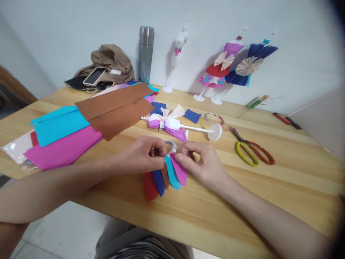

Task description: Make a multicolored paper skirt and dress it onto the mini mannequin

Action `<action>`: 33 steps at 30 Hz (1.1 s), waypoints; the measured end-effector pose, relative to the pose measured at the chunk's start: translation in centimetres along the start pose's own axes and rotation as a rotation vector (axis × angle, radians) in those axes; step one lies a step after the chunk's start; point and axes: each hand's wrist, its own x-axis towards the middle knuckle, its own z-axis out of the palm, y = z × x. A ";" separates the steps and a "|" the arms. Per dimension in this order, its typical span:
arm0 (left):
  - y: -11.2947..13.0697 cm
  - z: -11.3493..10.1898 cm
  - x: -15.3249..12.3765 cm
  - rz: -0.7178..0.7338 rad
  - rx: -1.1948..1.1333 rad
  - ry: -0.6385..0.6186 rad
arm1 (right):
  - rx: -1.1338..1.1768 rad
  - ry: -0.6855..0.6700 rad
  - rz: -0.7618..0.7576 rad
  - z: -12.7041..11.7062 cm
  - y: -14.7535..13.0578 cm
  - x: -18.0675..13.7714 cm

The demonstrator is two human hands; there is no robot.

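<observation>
A fan-like row of crepe-paper pieces (172,174) in red, blue, brown, turquoise and pink hangs between my hands above the table's front part. My left hand (145,153) is closed in a pinch at the row's upper edge, over the blue and brown pieces. At the other end, my right hand (201,162) pinches the top of the pink piece. Just behind the fingers is a roll of tape (170,146), partly hidden. Beyond it lies a white mannequin figure (172,125) on its side, wrapped in pink paper with a cream bow.
Scissors (249,149) lie to the right, near another tape roll (214,118). Brown paper sheets (118,108) and other coloured sheets pile up at left. Along the wall stand a flask (146,54), a bare mannequin (180,46) and two dressed ones (222,64). A cutter (287,120) lies far right.
</observation>
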 end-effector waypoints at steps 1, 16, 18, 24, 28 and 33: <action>-0.1 0.1 0.0 0.007 0.006 -0.001 | -0.009 -0.001 0.003 0.2 0.0 0.1; -1.2 0.0 0.0 0.356 0.496 -0.036 | 0.139 0.002 0.026 -0.5 1.8 0.5; -1.6 0.2 0.0 0.390 0.627 -0.076 | 0.109 0.032 -0.008 -0.5 2.1 0.5; -3.0 1.0 0.3 0.490 0.750 -0.030 | 0.012 -0.116 -0.252 0.1 2.7 0.9; -3.0 1.0 0.3 0.485 0.677 -0.033 | -0.133 -0.173 -0.401 0.3 3.2 1.3; -2.4 0.6 0.1 0.455 0.447 0.054 | -0.068 -0.116 -0.336 0.3 3.2 0.9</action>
